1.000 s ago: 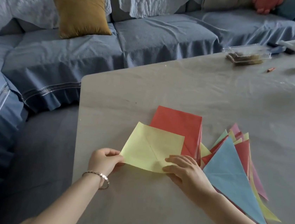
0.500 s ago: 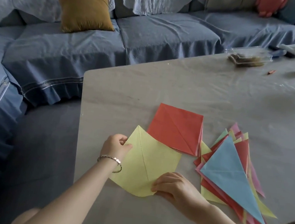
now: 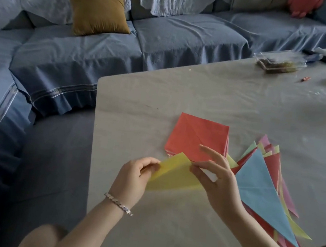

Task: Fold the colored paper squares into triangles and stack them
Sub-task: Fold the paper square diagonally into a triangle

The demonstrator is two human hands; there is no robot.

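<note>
We see both hands holding one yellow paper sheet (image 3: 174, 175) up off the table (image 3: 160, 106), over its left part, closer to the near edge than the far one. The left hand (image 3: 131, 178) has its fingers curled, and thumb and fingers pinch the sheet's left corner. A beaded bracelet (image 3: 118, 203) sits on that wrist. The right hand (image 3: 218, 180) pinches the sheet's upper right corner between thumb and forefinger, while its other fingers stay straight and spread, reaching over the red paper. The sheet shows a peaked top and a long lower edge; we cannot tell whether it is already doubled over.

Just behind the yellow sheet a stack of red paper squares (image 3: 197, 139) lies flat, its top square marked with a diagonal crease. To the right of it, running toward the near edge, lies the fanned pile of folded triangles (image 3: 282, 206), with a blue triangle (image 3: 261, 193) on top.

Near the far right corner stands a clear plastic box (image 3: 281, 60). Beyond the table a mustard cushion (image 3: 99, 8) leans on the blue sofa (image 3: 178, 33).
</note>
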